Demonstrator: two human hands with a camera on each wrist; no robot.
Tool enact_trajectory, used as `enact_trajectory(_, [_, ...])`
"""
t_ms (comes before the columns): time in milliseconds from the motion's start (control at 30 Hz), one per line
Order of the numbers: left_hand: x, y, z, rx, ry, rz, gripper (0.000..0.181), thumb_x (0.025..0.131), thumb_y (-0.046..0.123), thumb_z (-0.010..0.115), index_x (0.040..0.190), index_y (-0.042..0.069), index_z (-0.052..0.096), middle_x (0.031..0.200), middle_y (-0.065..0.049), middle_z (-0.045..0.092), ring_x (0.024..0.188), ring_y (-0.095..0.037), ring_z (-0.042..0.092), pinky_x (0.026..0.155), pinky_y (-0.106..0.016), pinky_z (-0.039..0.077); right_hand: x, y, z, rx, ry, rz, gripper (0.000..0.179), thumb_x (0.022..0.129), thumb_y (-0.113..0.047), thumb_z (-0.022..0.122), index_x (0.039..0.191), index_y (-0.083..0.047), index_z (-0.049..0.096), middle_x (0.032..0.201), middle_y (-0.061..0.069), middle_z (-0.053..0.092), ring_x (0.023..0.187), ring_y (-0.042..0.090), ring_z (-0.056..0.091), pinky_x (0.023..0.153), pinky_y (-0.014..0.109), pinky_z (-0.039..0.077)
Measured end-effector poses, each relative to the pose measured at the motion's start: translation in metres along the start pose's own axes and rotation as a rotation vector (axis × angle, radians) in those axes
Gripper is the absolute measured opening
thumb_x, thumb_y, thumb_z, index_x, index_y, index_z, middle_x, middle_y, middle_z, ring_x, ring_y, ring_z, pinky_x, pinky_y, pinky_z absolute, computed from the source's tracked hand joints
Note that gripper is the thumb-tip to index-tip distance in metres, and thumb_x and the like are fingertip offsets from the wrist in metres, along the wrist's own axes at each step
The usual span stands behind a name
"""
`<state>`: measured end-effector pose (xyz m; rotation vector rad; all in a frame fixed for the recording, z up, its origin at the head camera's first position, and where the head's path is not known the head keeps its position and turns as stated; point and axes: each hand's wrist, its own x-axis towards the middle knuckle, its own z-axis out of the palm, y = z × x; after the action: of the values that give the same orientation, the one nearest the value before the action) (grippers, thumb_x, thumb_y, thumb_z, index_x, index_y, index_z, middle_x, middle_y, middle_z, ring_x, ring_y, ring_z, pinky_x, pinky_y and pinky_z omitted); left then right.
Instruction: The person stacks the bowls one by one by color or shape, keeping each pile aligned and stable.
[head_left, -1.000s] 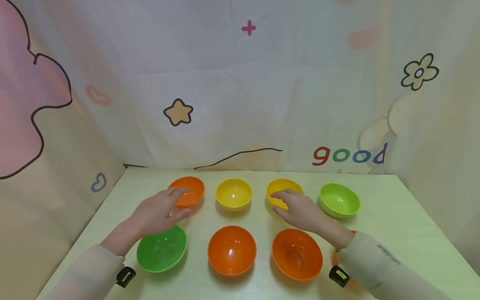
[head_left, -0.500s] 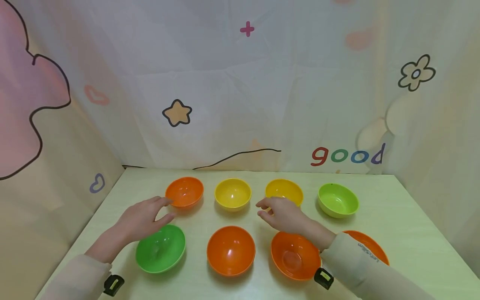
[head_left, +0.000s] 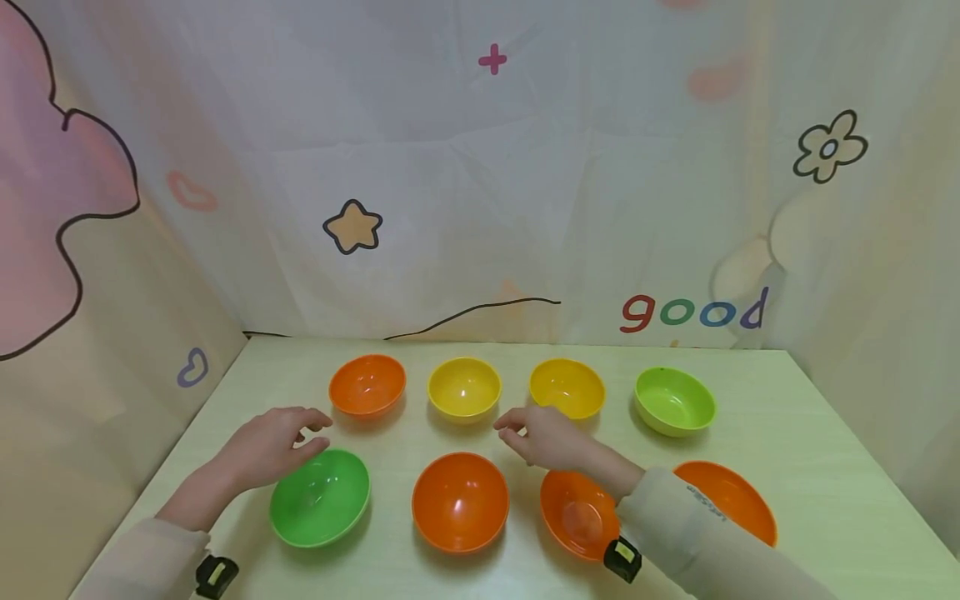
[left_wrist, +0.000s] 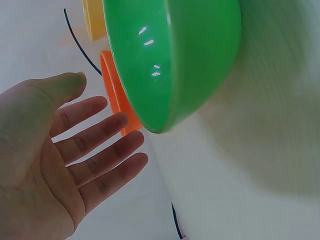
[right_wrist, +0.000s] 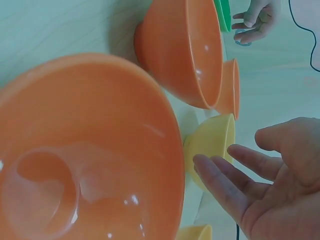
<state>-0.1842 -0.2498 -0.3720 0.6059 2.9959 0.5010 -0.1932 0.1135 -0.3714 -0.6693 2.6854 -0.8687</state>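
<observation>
My left hand (head_left: 266, 450) hovers by the upper left of a green bowl (head_left: 321, 498), its fingers loosely bent and holding nothing. An orange bowl (head_left: 367, 386) stands beyond its fingertips. In the left wrist view the palm and spread fingers show beside the green bowl's rim. My right hand (head_left: 551, 437) hangs in the air over the gap between the rows, fingers relaxed around nothing. Behind it is a yellow bowl (head_left: 567, 388); below its wrist an orange bowl (head_left: 577, 512) is partly covered by the sleeve. Another orange bowl (head_left: 461, 502) sits to the lower left of the right hand.
A second yellow bowl (head_left: 464, 388) and a lime green bowl (head_left: 675, 402) complete the back row. At the front right, an orange bowl (head_left: 731, 500) is partly hidden by the right sleeve. A printed cloth (head_left: 450, 183) rises behind the pale table (head_left: 817, 467).
Both hands have drawn back toward the person and to the left, away from the back row. The orange and yellow bowls there are less covered. The bowls stay where they were.
</observation>
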Motion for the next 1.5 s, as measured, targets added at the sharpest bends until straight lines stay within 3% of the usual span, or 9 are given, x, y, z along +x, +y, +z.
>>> enact_trajectory(167, [-0.001,-0.004,0.003,-0.045,-0.037,-0.011,0.025,0.086,0.018,0.062,0.107,0.005,0.065,0.104,-0.011,0.067,0.084,-0.022,0.065,0.069,-0.036,0.054,0.002,-0.001,0.004,0.089,-0.048,0.054,0.026,0.094,-0.016,0.051,0.114,-0.003,0.062,0.097,0.012,0.063,0.057,0.018,0.059,0.054,0.023,0.049])
enact_trajectory(400, [-0.002,-0.009,0.008,-0.085,-0.064,-0.003,0.023,0.084,0.015,0.063,0.104,0.005,0.067,0.092,-0.005,0.069,0.079,-0.017,0.064,0.067,-0.031,0.053,0.007,0.0,0.01,0.16,-0.105,0.12,0.027,0.095,-0.016,0.048,0.115,-0.002,0.061,0.096,0.01,0.062,0.07,0.019,0.059,0.059,0.026,0.055])
enact_trajectory(767, [-0.003,-0.015,0.012,-0.124,-0.084,0.03,0.021,0.082,0.014,0.065,0.101,0.007,0.069,0.085,-0.001,0.069,0.077,-0.017,0.064,0.066,-0.032,0.052,0.011,-0.004,0.019,0.26,-0.16,0.207,0.024,0.096,-0.013,0.044,0.105,-0.001,0.064,0.096,0.009,0.062,0.08,0.02,0.06,0.059,0.028,0.056])
enact_trajectory(1100, [-0.003,-0.016,0.012,-0.104,-0.124,0.003,0.022,0.078,0.01,0.068,0.1,0.009,0.069,0.082,-0.002,0.068,0.075,-0.016,0.062,0.064,-0.032,0.051,0.008,-0.006,0.025,0.304,-0.172,0.223,0.024,0.095,-0.009,0.044,0.103,-0.001,0.065,0.086,0.005,0.061,0.073,0.015,0.058,0.056,0.03,0.056])
enact_trajectory(1500, [0.0,-0.018,0.017,-0.145,-0.181,-0.032,0.023,0.075,0.003,0.066,0.097,0.006,0.069,0.078,-0.002,0.065,0.068,-0.012,0.056,0.055,-0.024,0.049,0.007,-0.004,0.029,0.34,-0.18,0.226,0.025,0.096,-0.009,0.043,0.102,-0.002,0.066,0.082,0.004,0.063,0.072,0.015,0.059,0.055,0.031,0.056])
